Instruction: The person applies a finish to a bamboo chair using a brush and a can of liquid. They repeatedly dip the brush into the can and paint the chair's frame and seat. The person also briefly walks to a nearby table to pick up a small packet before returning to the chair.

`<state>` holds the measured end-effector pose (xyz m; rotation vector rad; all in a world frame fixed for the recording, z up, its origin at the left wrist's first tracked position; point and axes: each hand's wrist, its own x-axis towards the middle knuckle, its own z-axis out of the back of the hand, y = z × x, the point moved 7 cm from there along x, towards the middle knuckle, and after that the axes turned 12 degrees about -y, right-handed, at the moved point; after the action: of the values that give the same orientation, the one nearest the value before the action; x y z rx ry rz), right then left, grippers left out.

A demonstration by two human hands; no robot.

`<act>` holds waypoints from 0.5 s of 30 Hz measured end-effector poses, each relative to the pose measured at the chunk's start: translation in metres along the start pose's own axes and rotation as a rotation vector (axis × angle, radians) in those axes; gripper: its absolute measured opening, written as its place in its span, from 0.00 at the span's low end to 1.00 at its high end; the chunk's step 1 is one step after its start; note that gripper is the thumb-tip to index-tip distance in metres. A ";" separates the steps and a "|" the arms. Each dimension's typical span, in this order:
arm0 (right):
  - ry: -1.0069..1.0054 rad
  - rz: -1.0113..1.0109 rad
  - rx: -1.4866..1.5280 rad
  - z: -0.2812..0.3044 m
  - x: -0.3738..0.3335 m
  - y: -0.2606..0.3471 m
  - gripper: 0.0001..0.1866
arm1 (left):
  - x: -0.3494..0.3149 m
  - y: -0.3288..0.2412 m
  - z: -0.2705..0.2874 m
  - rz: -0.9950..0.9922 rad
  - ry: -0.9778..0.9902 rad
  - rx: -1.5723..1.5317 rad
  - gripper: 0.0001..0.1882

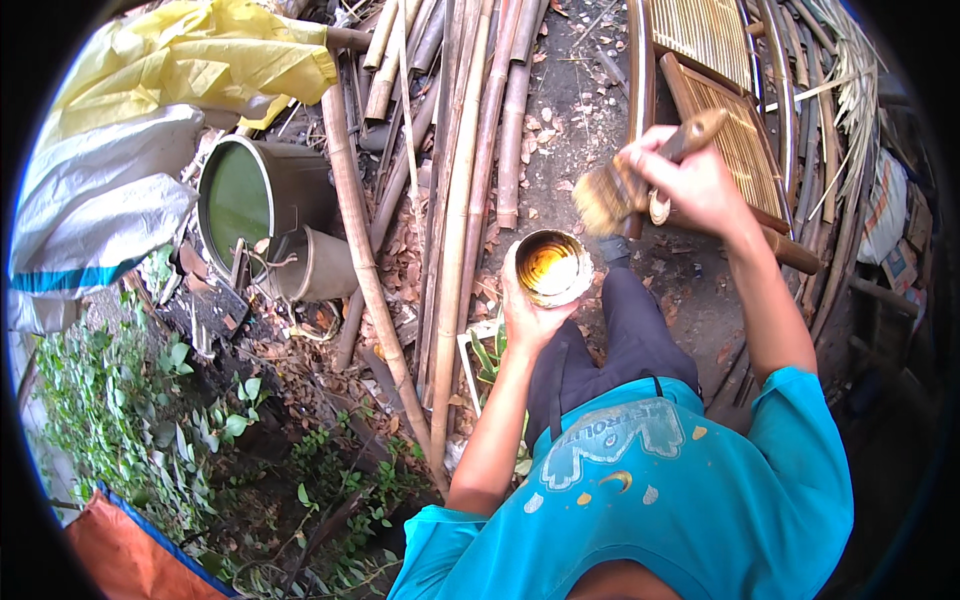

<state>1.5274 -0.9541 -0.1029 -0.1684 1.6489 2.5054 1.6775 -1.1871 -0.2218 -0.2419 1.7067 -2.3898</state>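
In my left hand [530,312] is a round can [550,268], its mouth turned up, with amber-brown liquid inside. My fingers wrap its near left side. My right hand [697,185] grips a wide paintbrush [612,195] by its wooden handle. The pale bristles point left and down, above and to the right of the can, apart from it. Just beyond the right hand stands a piece of bamboo furniture [733,125] with slatted panels and brown frame rails. One of its rounded rails passes under my right wrist.
Long bamboo poles [455,200] lie to the left of the can. Farther left are a large bucket [240,200] of green liquid, a smaller pail [318,265], and yellow [190,55] and white sheeting [100,215]. Green plants [150,420] grow at lower left. Split bamboo strips [850,100] pile at far right.
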 end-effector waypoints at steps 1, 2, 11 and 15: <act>0.088 0.003 0.066 -0.012 -0.014 0.012 0.09 | 0.004 -0.002 -0.001 -0.039 0.009 0.062 0.54; 0.099 0.012 0.091 -0.020 -0.030 0.027 0.08 | 0.006 0.005 -0.005 -0.053 0.059 0.055 0.60; 0.257 0.191 -0.405 -0.113 -0.093 -0.028 0.09 | 0.015 -0.019 -0.009 -0.347 0.230 0.336 0.63; 0.162 0.164 -0.157 -0.079 -0.093 0.009 0.12 | 0.010 -0.006 -0.003 -0.221 0.258 0.260 0.60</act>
<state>1.6193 -1.0351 -0.1106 -0.2700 1.5802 2.8146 1.6668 -1.1854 -0.2168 -0.0888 1.5091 -2.8824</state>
